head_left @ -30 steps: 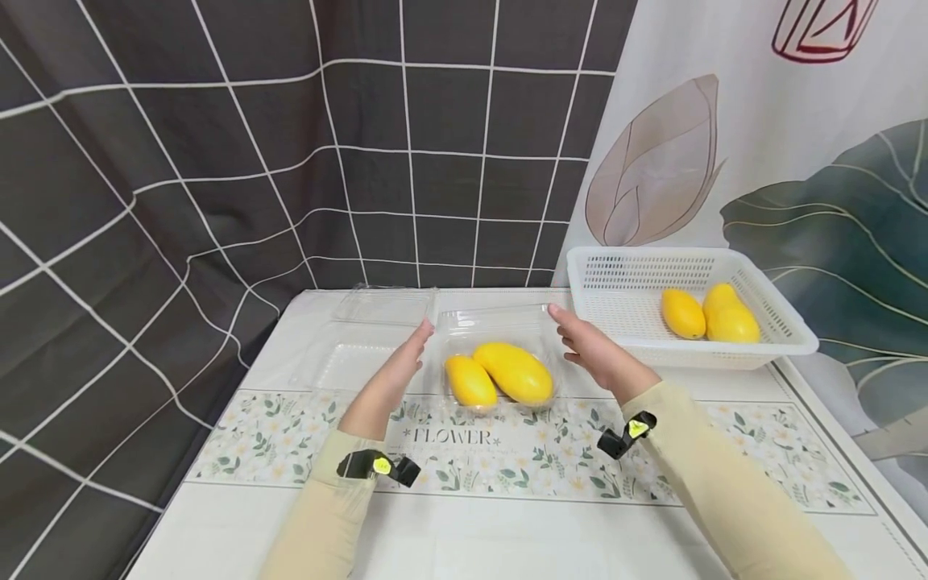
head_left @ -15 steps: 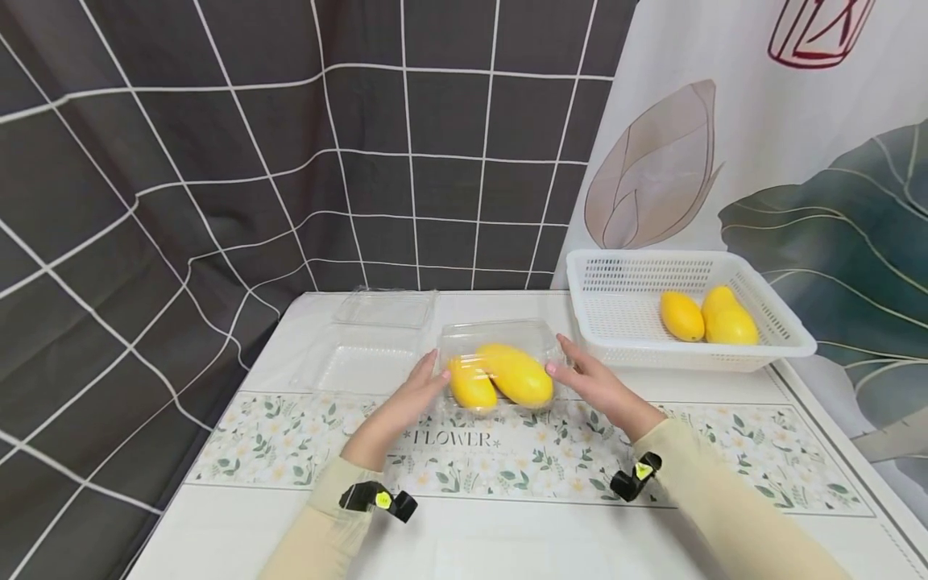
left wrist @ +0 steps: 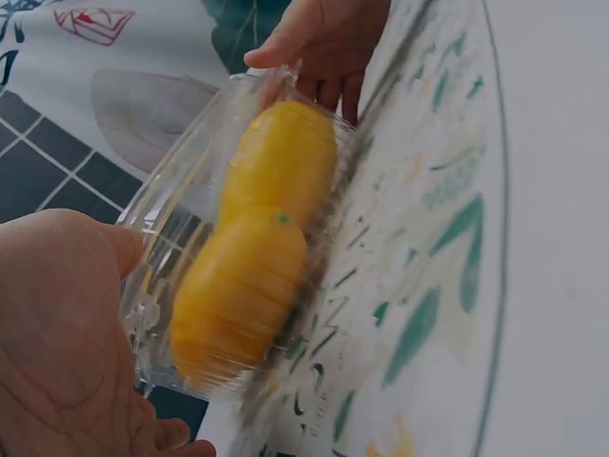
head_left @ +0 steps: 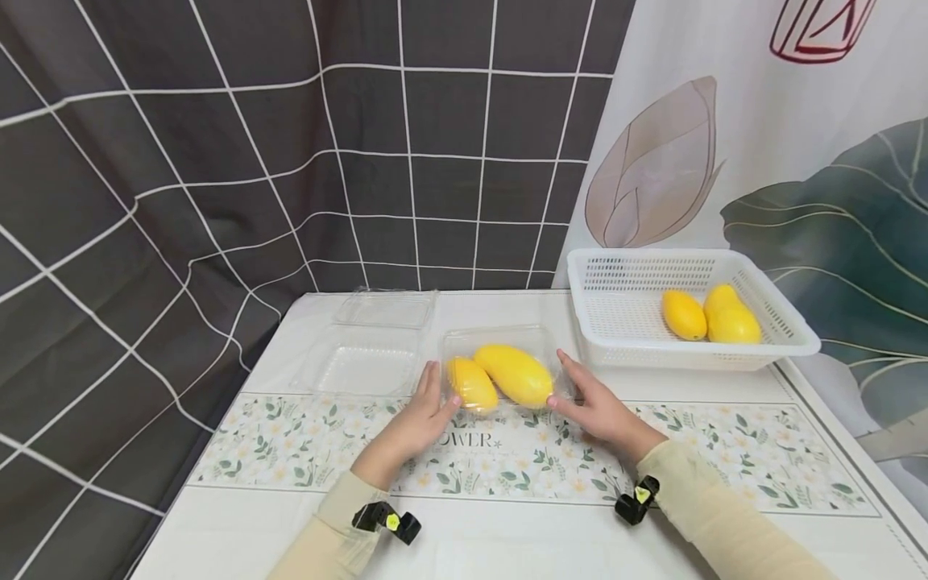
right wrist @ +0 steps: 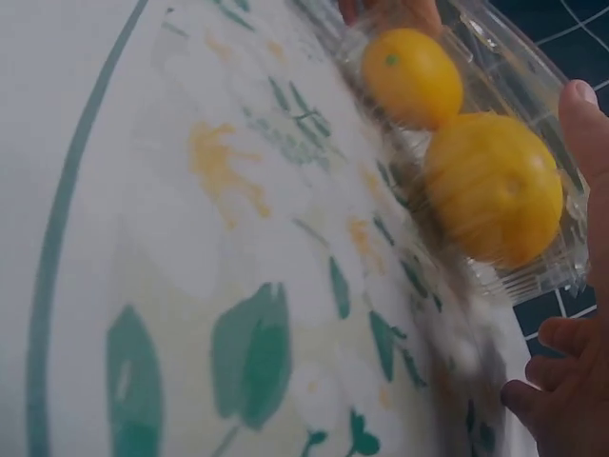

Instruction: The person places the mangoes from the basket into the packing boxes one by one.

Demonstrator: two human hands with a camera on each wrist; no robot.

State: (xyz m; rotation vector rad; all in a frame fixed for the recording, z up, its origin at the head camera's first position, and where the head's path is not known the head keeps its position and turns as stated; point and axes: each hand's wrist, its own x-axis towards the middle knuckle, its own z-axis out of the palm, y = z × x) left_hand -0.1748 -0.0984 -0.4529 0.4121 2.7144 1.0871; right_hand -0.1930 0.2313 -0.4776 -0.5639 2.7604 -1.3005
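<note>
A clear plastic clamshell box [head_left: 500,334] stands mid-table with its lid down over two yellow mangoes. The smaller mango [head_left: 473,385] lies at the left, the larger mango [head_left: 516,375] at the right. My left hand [head_left: 419,419] is at the box's left side, thumb by the near left corner and fingers extended along the side. Opposite it, my right hand [head_left: 596,407] has its thumb at the near right corner. In the right wrist view the right thumb [right wrist: 582,119] lies along the lid's edge, and the lower fingers [right wrist: 557,362] stay apart from the box.
Another clear plastic box [head_left: 366,366] lies open to the left, its lid [head_left: 384,308] tipped back. A white basket [head_left: 696,354] at the back right holds several yellow mangoes [head_left: 684,315]. Behind the table hangs a dark grid curtain [head_left: 449,185].
The box's lid has come down from its raised position over the two mangoes. Both hands have moved from the lid's far corners toward me, to the box's near sides.
</note>
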